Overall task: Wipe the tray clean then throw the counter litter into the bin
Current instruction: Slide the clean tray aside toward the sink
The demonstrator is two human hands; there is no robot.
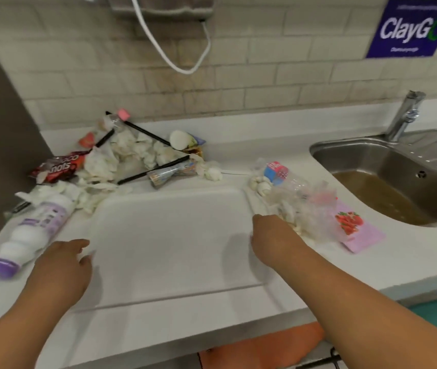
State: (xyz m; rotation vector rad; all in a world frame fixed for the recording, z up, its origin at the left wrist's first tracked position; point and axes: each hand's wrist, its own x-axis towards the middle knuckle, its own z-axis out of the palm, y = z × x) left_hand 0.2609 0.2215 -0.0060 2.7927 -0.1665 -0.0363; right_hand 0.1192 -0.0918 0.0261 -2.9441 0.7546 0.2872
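Note:
A white rectangular tray (174, 235) lies on the white counter, its surface bare. My left hand (63, 265) is at the tray's left rim, with fingers curled on the edge. My right hand (267, 235) is bent down over the right rim, its fingers hidden beneath it. Crumpled tissues (129, 153), black straws (145, 131) and a dark snack wrapper (57, 166) are heaped behind the tray on the left. A white bottle with a purple cap (33, 233) lies on its side at the left. On the right lie a crushed clear bottle (281, 174), tissues and a pink strawberry packet (353, 225).
A steel sink (387, 166) holding brown water, with its tap (406, 115), sits at the right. A tiled wall with a hanging white cable (174, 59) is behind the counter. A dark panel stands at the far left. No bin is in view.

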